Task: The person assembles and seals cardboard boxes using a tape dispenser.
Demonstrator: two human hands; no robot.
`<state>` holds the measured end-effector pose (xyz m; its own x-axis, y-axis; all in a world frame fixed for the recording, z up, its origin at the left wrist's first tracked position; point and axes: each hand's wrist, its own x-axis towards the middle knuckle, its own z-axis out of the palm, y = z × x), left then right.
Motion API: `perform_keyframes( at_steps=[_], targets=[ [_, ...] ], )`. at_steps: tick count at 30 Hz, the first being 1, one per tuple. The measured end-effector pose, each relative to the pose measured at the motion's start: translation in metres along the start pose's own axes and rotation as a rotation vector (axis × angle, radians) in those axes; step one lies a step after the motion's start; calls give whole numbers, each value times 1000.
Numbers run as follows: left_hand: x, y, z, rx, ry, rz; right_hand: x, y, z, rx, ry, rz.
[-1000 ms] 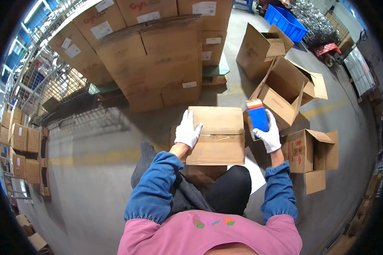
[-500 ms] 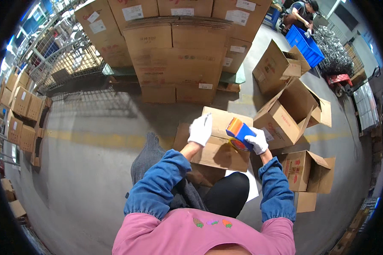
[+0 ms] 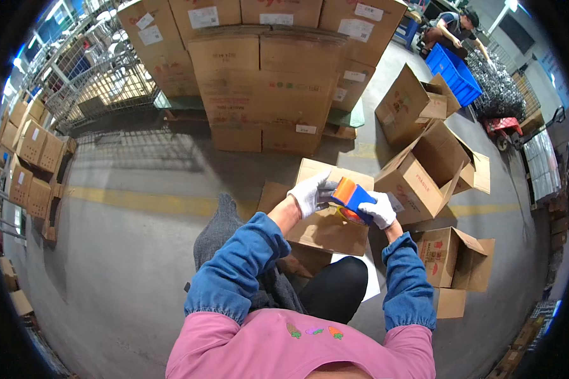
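Note:
My right hand, in a white glove, grips a blue and orange tape dispenser above a closed cardboard box. A yellow-edged roll of tape shows under the dispenser's body. My left hand, gloved too, is at the dispenser's orange front end with its fingers stretched apart. Whether those fingertips touch the dispenser or the tape end is too small to tell. The box lies in front of my knees, with flattened brown cardboard partly under it and a white sheet by its near right corner.
Open cartons stand to the right, the closest a large one and a smaller one. Ahead rises a stack of cartons on a pallet. Wire cages are far left. Beyond, a person works beside a blue crate.
My left hand has moved right, off the box's left side to the dispenser, and its fingers have spread. The dispenser has shifted slightly left. The far person's arm now stretches out to the right.

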<state>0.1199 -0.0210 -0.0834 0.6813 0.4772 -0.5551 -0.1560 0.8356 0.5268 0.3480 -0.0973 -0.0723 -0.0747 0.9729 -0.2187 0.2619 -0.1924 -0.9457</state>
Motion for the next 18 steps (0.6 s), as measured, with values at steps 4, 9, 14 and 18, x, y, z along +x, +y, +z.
perform_keyframes(
  at_steps=[4,9,14,18],
  targets=[
    [17,-12,-5,-50,101,12,4,2,1,-17,-31,-5],
    [36,-25,-16,-59,221,112,8,-1,-1,-128,-61,-29],
    [25,6,-57,-89,373,376,8,-12,-22,-376,-142,71],
    [8,24,-162,-95,503,452,21,-29,-11,-458,-238,51]
  ],
)
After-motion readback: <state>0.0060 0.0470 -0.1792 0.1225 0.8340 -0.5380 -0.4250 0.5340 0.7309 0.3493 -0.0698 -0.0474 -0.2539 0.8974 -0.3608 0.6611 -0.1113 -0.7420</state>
